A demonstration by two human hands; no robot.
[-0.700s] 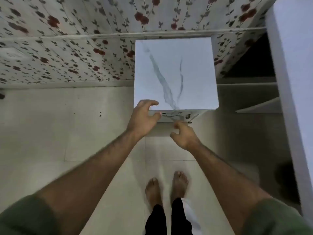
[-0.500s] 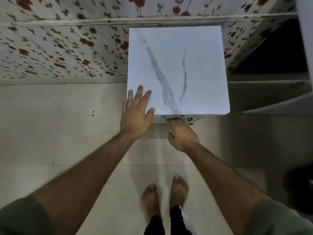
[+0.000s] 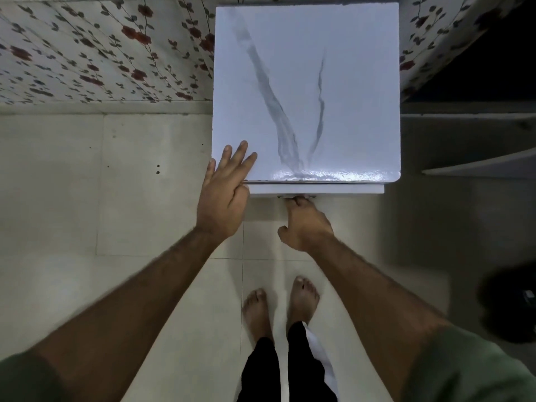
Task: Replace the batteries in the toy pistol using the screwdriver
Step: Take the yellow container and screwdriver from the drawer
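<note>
White marble-patterned and square, the glossy top of a small cabinet that serves as our bench point(image 3: 333, 68) fills the upper middle of the view, set against a wall papered with red flowers and dark leaves point(image 3: 101, 53). Our left hand point(image 3: 223, 195) lies flat at the near left corner of the bench, its fingers point(image 3: 236, 158) straight and slightly spread on the surface, holding nothing. Our right hand point(image 3: 306, 224) reaches under the front edge, where a narrow white drawer front point(image 3: 348, 188) shows just below the top; its fingertips are curled at a small dark handle point(image 3: 293, 196), though we cannot tell how firmly they grip it, since the lip hides them. Neither the toy pistol, the batteries nor the screwdriver can be seen from our viewpoint. Below, our bare feet point(image 3: 278, 306) stand on pale floor tiles point(image 3: 87, 198), black trouser legs point(image 3: 287, 369) beneath them in the view. Olive-green sleeves point(image 3: 470, 369) cover our upper arms. A dark rounded object point(image 3: 510, 303), too blurred to identify, sits on the floor at the right edge.
</note>
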